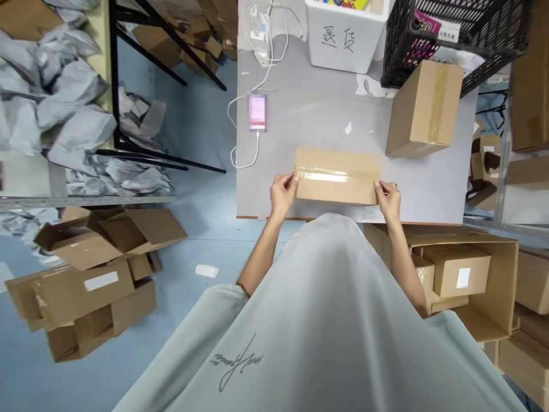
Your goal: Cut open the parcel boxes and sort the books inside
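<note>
A long cardboard box (338, 191) lies at the near edge of the grey table (309, 114), with a strip of shiny clear tape running along its top. My left hand (283, 191) pinches the box's left end, thumb and fingers at the end of the tape. At the opposite end, my right hand (388, 197) grips the right side in the same way. Further right on the table stands a taller taped cardboard box (422, 111), apart from both hands.
At the back are a white bin (347, 40) with handwriting and a black plastic crate (454, 46). A phone (258, 113) on a white cable lies at the table's left. Opened cartons (98, 274) are stacked on the floor at left; a large carton (493, 320) holding boxes sits at right.
</note>
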The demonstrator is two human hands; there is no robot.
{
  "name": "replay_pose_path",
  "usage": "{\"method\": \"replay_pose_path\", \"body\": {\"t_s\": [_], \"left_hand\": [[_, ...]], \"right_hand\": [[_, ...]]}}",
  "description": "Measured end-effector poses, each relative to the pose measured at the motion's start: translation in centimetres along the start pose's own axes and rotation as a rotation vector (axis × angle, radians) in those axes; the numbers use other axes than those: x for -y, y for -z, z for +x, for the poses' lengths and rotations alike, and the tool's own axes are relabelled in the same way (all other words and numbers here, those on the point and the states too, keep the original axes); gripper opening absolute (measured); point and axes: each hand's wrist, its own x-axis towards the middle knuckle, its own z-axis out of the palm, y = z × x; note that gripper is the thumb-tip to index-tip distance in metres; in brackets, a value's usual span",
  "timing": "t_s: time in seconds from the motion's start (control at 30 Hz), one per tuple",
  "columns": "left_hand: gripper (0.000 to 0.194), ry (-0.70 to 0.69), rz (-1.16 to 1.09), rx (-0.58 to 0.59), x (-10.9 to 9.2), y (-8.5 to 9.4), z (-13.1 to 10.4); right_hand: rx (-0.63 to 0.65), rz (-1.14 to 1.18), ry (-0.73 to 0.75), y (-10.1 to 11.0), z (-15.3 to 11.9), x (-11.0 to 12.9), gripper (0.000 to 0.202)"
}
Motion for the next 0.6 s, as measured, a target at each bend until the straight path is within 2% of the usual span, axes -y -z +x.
{"method": "replay_pose_path", "body": {"t_s": [0.13, 0.23, 0.33, 0.47, 0.6], "left_hand": [[0.048, 0.071, -0.001, 0.038, 1.6, -1.0, -0.3], [0.052, 0.096, -0.089, 0.061, 3.4, -1.2, -0.6], [0.049, 0.246, -0.122, 0.113, 5.7, -0.8, -0.8], [0.047, 0.388, -0.053, 0.156, 8.5, -0.7, -1.3], [0.068, 0.39, -0.061, 0.213, 9.9, -1.6, -2.0]], "right_hand": [[0.034, 0.007, -0.068, -1.4, -0.2, -1.7, 0.081], [0.058, 0.125, -0.128, -1.8, -0.5, -3.7, 0.084], [0.095, 0.233, -0.251, -1.6, -0.5, -6.0, 0.08], [0.15, 0.224, -0.346, -1.8, -0.7, -8.4, 0.07], [0.248, 0.229, -0.343, -3.1, -1.1, -8.9, 0.063]]}}
